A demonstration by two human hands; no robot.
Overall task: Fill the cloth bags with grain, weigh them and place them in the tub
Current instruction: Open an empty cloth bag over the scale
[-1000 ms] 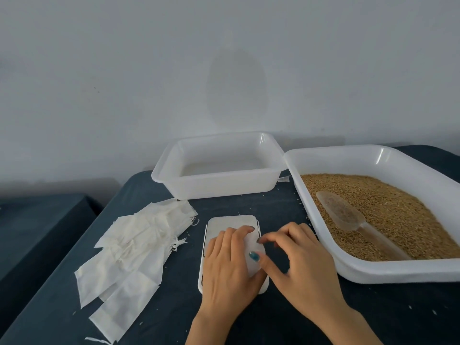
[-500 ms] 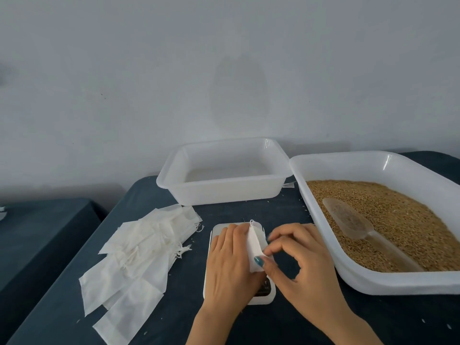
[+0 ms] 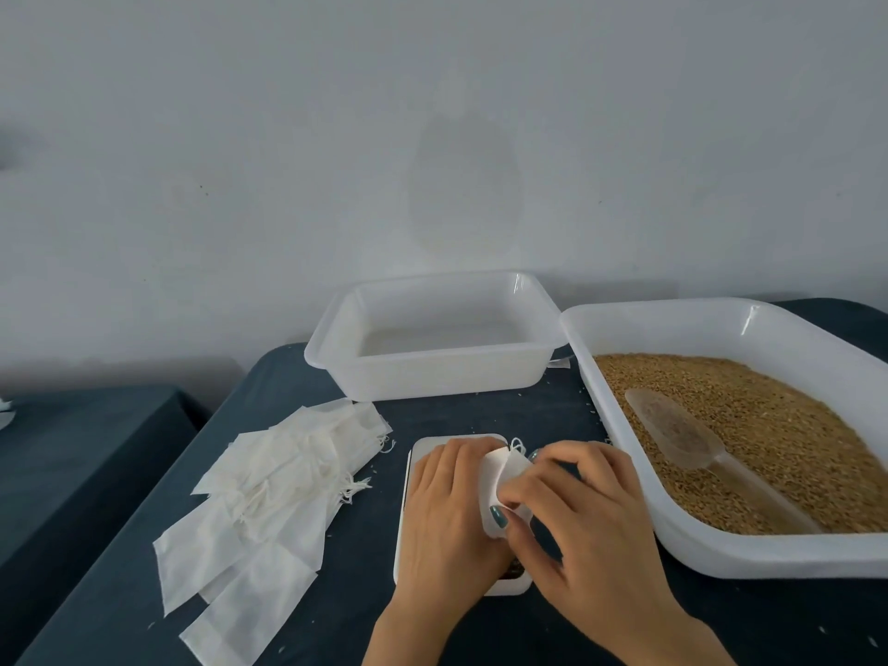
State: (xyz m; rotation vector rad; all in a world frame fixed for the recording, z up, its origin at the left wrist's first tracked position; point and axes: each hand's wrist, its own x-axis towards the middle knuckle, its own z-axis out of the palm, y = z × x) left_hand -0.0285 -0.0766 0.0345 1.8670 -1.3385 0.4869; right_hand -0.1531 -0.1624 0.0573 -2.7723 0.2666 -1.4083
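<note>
White woven cloth, thin and limp: the cloth bag (image 3: pixel 502 473) stands partly raised above the scale (image 3: pixel 425 451), caught between the two hands near the front middle of the table (image 3: pixel 480 415). It looks empty, so it should weigh almost nothing and fold or collapse wherever it is not supported. Its drawstring (image 3: pixel 517 443) loops loosely out of the far end. The sensible hold is at the mouth hem, one side in each hand, so the opening can be spread for filling; a grip lower on the body would only crumple it.

The right hand (image 3: pixel 586 516) pinches the bag, its thumb underneath at the near edge and its curled fingers over the top. The left hand (image 3: pixel 447 511) lies flat on the scale with its fingers straight and together, resting against the bag's left face; its thumb cannot be seen.

To the left, a heap of empty bags (image 3: pixel 288 478) lies fanned on the dark cover. Behind the scale sits the white tub (image 3: pixel 432 377), with no bags in it. On the right, the large tray (image 3: pixel 721 555) holds the grain (image 3: pixel 778 425), and a clear scoop (image 3: pixel 672 432) rests on it with its handle towards the near side. Filling has not yet begun.
</note>
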